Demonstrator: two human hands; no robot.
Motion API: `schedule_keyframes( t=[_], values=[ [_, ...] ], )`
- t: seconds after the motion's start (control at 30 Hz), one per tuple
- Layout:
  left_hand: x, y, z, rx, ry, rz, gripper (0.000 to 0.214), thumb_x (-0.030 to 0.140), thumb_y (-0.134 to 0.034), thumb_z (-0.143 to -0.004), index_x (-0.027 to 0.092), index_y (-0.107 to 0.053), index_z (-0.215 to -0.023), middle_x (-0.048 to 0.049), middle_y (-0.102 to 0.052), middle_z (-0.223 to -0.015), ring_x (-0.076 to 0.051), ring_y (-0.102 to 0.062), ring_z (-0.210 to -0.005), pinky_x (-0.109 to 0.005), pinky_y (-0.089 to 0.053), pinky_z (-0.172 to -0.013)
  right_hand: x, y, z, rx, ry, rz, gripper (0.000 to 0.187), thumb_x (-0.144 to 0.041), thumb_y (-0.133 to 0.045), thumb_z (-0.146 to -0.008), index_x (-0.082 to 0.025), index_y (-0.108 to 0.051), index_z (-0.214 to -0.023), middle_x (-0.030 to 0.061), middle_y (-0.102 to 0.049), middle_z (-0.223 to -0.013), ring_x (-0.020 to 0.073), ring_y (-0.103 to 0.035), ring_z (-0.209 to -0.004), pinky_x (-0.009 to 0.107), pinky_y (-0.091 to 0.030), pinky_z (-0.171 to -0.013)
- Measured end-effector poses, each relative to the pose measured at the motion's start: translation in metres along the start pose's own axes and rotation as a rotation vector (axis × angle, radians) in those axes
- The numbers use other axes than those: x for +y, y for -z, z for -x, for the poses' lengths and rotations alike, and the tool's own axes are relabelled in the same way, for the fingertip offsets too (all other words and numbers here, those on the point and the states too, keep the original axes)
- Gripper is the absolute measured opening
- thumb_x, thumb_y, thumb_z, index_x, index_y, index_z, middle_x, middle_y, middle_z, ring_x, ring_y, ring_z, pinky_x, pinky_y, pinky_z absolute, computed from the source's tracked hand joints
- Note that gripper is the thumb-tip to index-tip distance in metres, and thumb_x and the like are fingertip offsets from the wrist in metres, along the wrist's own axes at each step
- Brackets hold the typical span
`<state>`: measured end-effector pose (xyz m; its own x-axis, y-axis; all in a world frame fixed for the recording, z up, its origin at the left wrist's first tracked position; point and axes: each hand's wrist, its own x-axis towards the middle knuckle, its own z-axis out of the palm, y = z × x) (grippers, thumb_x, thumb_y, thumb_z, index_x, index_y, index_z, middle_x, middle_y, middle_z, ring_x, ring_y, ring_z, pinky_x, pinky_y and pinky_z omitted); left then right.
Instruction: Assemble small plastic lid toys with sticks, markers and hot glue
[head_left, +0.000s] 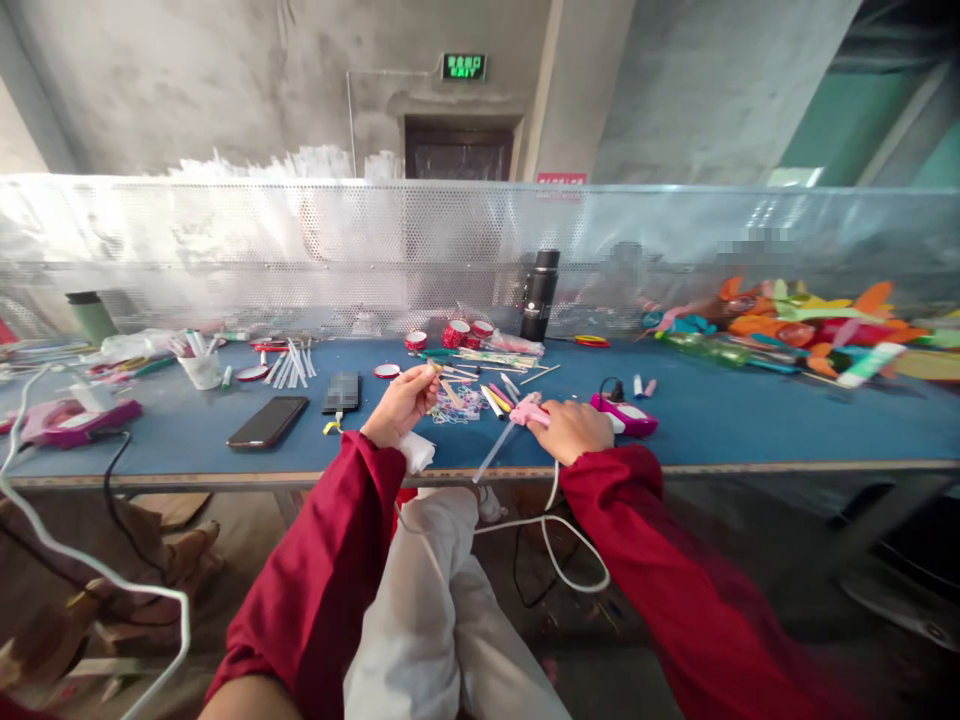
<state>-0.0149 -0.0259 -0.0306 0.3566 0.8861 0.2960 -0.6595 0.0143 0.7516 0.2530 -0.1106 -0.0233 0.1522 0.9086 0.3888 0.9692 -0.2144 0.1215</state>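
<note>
My left hand (401,405) is raised over the blue table (720,420), its fingers pinched on a thin stick (448,385) that points right toward a heap of small coloured rubber bands (459,405). My right hand (574,430) rests on the table near its front edge, closed round a pink glue gun (525,410). A clear glue stick (491,455) pokes out of the gun's back toward me, and a white cable (559,550) hangs from it below the table edge. Both sleeves are dark red.
A black phone (268,421) and a second phone (342,392) lie left of my hands. Behind stand a black flask (540,295), red tape rolls (454,333), loose white sticks (292,365) and a white cup (201,368). Another pink device (626,415) lies right; bright toys (795,325) are piled far right.
</note>
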Motion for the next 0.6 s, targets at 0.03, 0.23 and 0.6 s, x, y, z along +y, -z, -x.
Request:
schedule_keyframes(
  t=[0.03,0.23,0.6],
  values=[
    [0.0,0.0,0.0,0.009,-0.001,0.005,0.024,0.023,-0.084,-0.079,0.008,-0.072,-0.094,0.001,-0.061,-0.067,-0.004,-0.058,-0.055,-0.011,-0.048,-0.052,0.001,0.003,0.001,0.014,-0.009,-0.001,0.041,-0.049,-0.053,-0.094,-0.018,-0.074,-0.111,0.0159,-0.074,-0.111,0.0358,-0.067,-0.106,0.044,-0.046,-0.084],
    [0.007,-0.002,0.001,0.025,-0.023,0.156,0.011,0.018,-0.077,-0.086,0.011,-0.07,-0.092,0.0023,-0.06,-0.067,-0.003,-0.058,-0.057,-0.01,-0.048,-0.053,0.004,0.026,0.003,0.196,-0.02,-0.111,0.037,-0.047,-0.056,-0.093,-0.022,-0.075,-0.113,0.0116,-0.076,-0.112,0.0333,-0.066,-0.108,0.044,-0.043,-0.09],
    [0.034,-0.007,0.012,0.11,-0.195,0.338,0.013,0.023,-0.064,-0.098,0.017,-0.067,-0.087,0.0042,-0.06,-0.066,-0.001,-0.056,-0.056,-0.009,-0.048,-0.056,-0.069,0.053,-0.062,-0.057,0.291,-0.425,0.022,-0.043,-0.066,-0.09,-0.029,-0.078,-0.1,0.0006,-0.079,-0.108,0.0219,-0.07,-0.101,0.03,-0.047,-0.079]
  ],
)
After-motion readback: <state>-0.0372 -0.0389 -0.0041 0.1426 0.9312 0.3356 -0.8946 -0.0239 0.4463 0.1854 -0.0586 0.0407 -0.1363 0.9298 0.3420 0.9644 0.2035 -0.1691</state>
